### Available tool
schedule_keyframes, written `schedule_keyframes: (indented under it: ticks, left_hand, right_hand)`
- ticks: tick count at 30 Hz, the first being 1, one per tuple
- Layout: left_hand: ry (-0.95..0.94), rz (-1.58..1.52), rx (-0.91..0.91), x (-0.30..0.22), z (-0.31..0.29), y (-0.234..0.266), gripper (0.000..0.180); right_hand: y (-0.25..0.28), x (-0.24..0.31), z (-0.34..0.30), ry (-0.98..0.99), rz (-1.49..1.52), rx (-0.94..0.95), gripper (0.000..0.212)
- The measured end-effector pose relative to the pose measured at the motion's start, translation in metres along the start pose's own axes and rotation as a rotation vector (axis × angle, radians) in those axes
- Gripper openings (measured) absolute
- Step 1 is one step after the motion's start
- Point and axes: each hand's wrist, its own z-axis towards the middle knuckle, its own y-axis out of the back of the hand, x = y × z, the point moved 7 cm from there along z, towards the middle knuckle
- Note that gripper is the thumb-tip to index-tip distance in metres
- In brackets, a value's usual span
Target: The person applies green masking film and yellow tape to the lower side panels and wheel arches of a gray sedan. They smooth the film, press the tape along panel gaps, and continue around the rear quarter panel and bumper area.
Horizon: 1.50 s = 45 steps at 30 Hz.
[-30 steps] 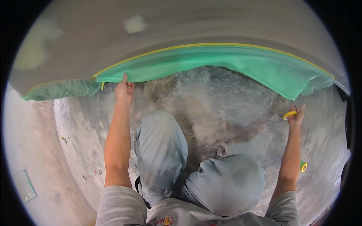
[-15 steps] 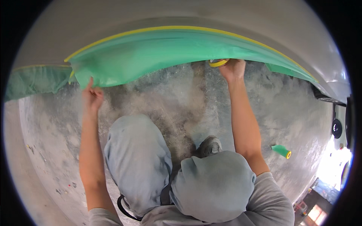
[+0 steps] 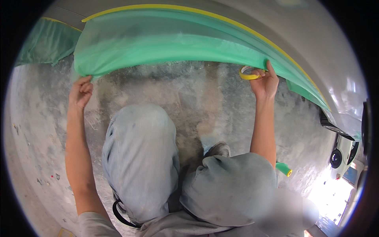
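Observation:
A sheet of green masking film [image 3: 169, 43] hangs from a strip of yellow masking tape [image 3: 185, 7] along a grey car body panel [image 3: 304, 43]. My left hand [image 3: 81, 93] pinches the film's lower left corner between thumb and fingers, drawing it down. On the right, my right hand [image 3: 266, 83] holds a roll of yellow masking tape [image 3: 248, 76] hooked in its curled fingers. One raised finger of that hand touches the film near its lower edge. Between my hands the film spans in a broad, slightly slack sheet.
Another piece of green film [image 3: 49, 42] hangs at the far left. A small green film roll [image 3: 284, 169] with a yellow end lies on the grey concrete floor [image 3: 189, 85], right of my bent knees [image 3: 140, 158]. A white car [image 3: 342, 155] stands at the far right.
My left hand has closed on the film's corner and pulls it downward. The right hand, with the tape roll, has shifted right along the film's edge. The view has tilted and shifted too.

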Motion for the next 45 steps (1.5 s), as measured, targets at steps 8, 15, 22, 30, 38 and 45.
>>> schedule_keyframes:
  ticks: [8, 15, 22, 30, 38, 45]
  left_hand:
    - [-0.109, 0.212, 0.291, -0.066, -0.029, -0.111, 0.025]
    - [-0.636, 0.332, 0.231, -0.125, -0.024, -0.115, 0.022]
    - [-0.419, 0.530, -0.263, -0.037, 0.019, -0.063, 0.005]
    - [-0.258, -0.134, 0.146, -0.051, -0.031, -0.113, 0.014]
    - [-0.399, 1.177, -0.018, -0.081, 0.004, -0.092, 0.035]
    - [-0.165, 0.967, 0.111, -0.074, 0.006, -0.131, 0.047]
  right_hand:
    - [0.007, 0.016, -0.012, 0.066, -0.088, -0.169, 0.025]
    - [-0.013, 0.026, -0.002, 0.118, -0.099, 0.092, 0.030]
    - [-0.013, -0.024, -0.007, -0.073, -0.273, -0.224, 0.020]
    - [-0.068, -0.047, 0.000, -0.187, -0.338, -0.187, 0.022]
    - [-0.053, -0.053, 0.000, -0.226, -0.308, -0.107, 0.008]
    - [-0.055, -0.057, -0.002, -0.266, -0.303, -0.081, 0.007]
